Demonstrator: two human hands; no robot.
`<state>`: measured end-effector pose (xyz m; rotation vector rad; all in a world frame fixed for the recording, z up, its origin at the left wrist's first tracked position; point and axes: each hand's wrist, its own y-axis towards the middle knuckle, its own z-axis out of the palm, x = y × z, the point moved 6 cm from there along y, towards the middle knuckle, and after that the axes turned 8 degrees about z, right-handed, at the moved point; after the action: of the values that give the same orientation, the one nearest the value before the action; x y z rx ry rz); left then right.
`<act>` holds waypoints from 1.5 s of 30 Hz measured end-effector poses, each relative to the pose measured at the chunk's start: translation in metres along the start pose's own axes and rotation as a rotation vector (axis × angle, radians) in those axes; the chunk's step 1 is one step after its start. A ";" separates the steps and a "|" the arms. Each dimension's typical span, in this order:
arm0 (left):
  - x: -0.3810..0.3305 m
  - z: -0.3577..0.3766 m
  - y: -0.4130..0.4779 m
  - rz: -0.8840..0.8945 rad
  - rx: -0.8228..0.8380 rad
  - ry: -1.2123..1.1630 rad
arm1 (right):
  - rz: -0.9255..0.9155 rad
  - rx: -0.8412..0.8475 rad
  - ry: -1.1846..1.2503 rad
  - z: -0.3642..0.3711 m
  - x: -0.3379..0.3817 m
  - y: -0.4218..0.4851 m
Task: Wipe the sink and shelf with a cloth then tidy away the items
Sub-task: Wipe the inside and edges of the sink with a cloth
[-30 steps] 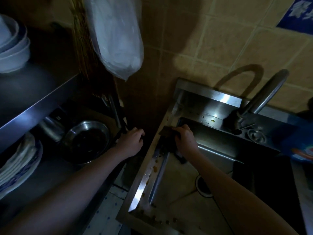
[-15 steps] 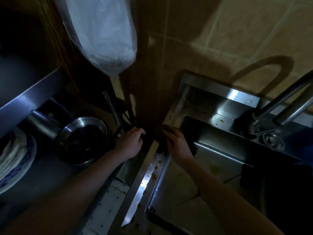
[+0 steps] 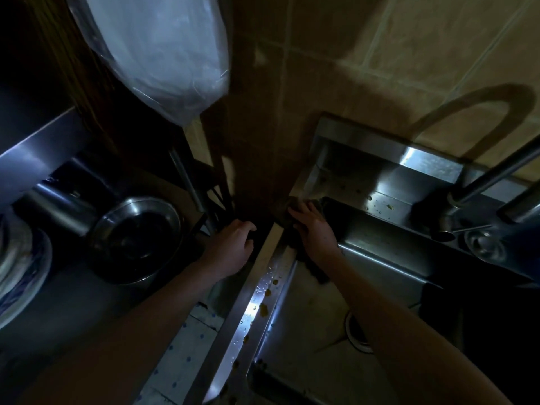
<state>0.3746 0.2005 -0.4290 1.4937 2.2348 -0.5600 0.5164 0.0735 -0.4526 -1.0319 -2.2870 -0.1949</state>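
Down at the near end, the sink (image 3: pixel 304 340) shows its steel left rim catching the light, dotted with water drops and orange crumbs (image 3: pixel 264 308), and the drain (image 3: pixel 356 331) peeks out beside the right forearm; pale dotted floor tiles (image 3: pixel 187 343) fill the gap between sink and shelf (image 3: pixel 67 290). Further up, the left hand (image 3: pixel 233 244) sits at the shelf's dark corner, fingers curled down over its edge. Across the gap, the right hand (image 3: pixel 314 229) lies flat on the dark cloth (image 3: pixel 317 271), fingers fairly straight and close together, pressing it onto the sink's far left corner, with a tail of cloth hanging into the basin under the wrist. On the shelf, a metal bowl (image 3: pixel 137 238) stands beside stacked plates (image 3: pixel 20 267) at the left edge. Beyond the hands, the sink's back ledge carries more drops and specks, and the tap (image 3: pixel 493 179) rises at the right, throwing a curved shadow on the tiled wall (image 3: pixel 409 59). High above the shelf hangs a clear plastic bag (image 3: pixel 163 57)
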 end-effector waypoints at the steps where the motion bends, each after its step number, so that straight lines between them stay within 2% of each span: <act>1: -0.003 0.001 0.002 0.002 -0.001 0.001 | 0.020 -0.004 0.003 -0.003 -0.002 0.010; 11: -0.016 0.012 0.020 0.015 0.063 -0.040 | 0.064 0.020 0.061 -0.034 -0.016 0.072; 14: -0.019 0.014 0.022 0.026 0.075 -0.049 | 0.096 0.025 0.055 -0.034 -0.017 0.073; 19: -0.021 0.015 0.024 0.011 0.057 -0.091 | 0.033 -0.023 0.027 -0.025 -0.008 0.045; 22: -0.022 0.019 0.028 -0.008 0.065 -0.070 | -0.009 -0.016 -0.033 -0.013 -0.008 0.029; 27: -0.024 0.024 0.036 -0.012 0.075 -0.049 | -0.039 -0.037 -0.314 -0.011 -0.012 0.039; 30: -0.026 0.025 0.043 0.003 0.061 -0.068 | 0.012 -0.066 -0.404 -0.016 -0.014 0.057; 36: -0.036 0.029 0.060 0.062 0.067 -0.027 | 0.115 -0.090 -0.405 -0.027 -0.027 0.080; 40: -0.049 0.030 0.064 0.110 0.062 -0.012 | 0.248 -0.124 -0.437 -0.039 -0.047 0.072; 45: -0.059 0.032 0.069 0.172 0.094 0.091 | 0.297 -0.155 -0.543 -0.065 -0.082 0.039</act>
<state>0.4632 0.1620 -0.4322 1.7718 2.1447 -0.5606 0.6168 0.0246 -0.4534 -1.6513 -2.5724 0.0398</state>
